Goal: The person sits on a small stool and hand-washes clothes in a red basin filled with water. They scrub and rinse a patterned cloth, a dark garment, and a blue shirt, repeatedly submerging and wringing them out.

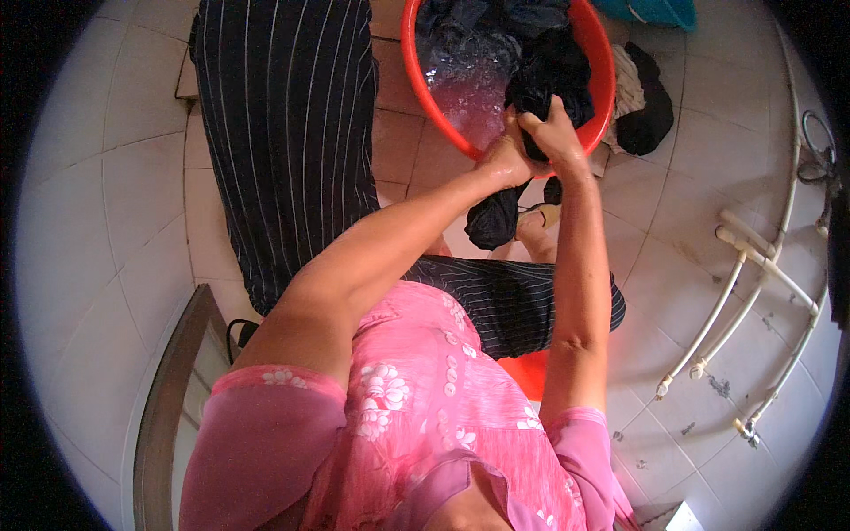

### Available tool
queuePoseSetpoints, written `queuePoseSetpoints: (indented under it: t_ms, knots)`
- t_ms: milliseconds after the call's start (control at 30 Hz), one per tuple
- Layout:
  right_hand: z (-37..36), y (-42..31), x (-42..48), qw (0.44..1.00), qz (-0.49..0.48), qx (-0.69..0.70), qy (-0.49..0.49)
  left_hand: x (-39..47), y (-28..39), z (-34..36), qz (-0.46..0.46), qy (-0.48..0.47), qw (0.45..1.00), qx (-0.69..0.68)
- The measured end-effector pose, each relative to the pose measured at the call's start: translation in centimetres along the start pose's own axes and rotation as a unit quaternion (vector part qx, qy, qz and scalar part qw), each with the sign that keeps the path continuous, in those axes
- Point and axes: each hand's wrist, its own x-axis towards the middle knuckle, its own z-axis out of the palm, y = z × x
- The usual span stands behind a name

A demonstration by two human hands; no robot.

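Both of my hands are at the near rim of a red plastic basin [607, 99]. My left hand [508, 159] and my right hand [556, 133] are side by side, gripping a wet black cloth [548, 70]. One part of this cloth lies inside the basin. Below my hands a bunched black end [493, 222] hangs outside the rim, and it seems to be the same piece. Sudsy water [468, 86] fills the left part of the basin. Dark wet clothes [465, 20] are heaped at its far side. My fingertips are partly hidden by the cloth.
Black and cream cloths [647, 99] lie on the tiled floor right of the basin. A teal plastic container [654, 12] is beyond it. White pipes [764, 255] run along the right wall. My knees in striped trousers [285, 133] flank the space. A brown frame [166, 398] stands at left.
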Motion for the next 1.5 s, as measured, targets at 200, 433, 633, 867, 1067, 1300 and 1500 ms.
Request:
queuePoseSetpoints:
  t_ms: [200,433,633,867,1067,1300,1500]
  knots:
    - [-5.5,-0.2,-2.3,0.870,-0.038,0.487,-0.060,-0.7,7.2,-1.2,-0.061,-0.085,0.926,-0.362]
    - [1.6,-1.3,-5.1,0.613,-0.116,0.781,-0.020,-3.2,12.1,-1.1,-0.164,-0.267,0.693,-0.649]
    - [-0.8,-2.6,-2.9,0.564,-0.249,0.758,-0.212,-2.8,13.9,-1.2,-0.008,-0.214,0.679,-0.702]
    - [-7.9,-5.0,0.4,0.852,-0.203,0.441,-0.198,-2.8,14.2,-2.2,-0.132,-0.192,0.824,-0.517]
    - [-6.0,-4.6,0.9,0.974,-0.041,0.203,-0.096,-1.8,9.0,-0.4,-0.046,-0.082,0.932,-0.350]
    - [-0.8,-0.5,2.3,0.996,-0.054,0.062,0.014,-0.8,0.7,1.7,0.059,0.094,0.974,-0.199]
    - [2.8,2.0,3.7,0.990,-0.024,-0.106,0.087,-1.4,-2.2,1.6,0.000,0.097,0.990,-0.099]
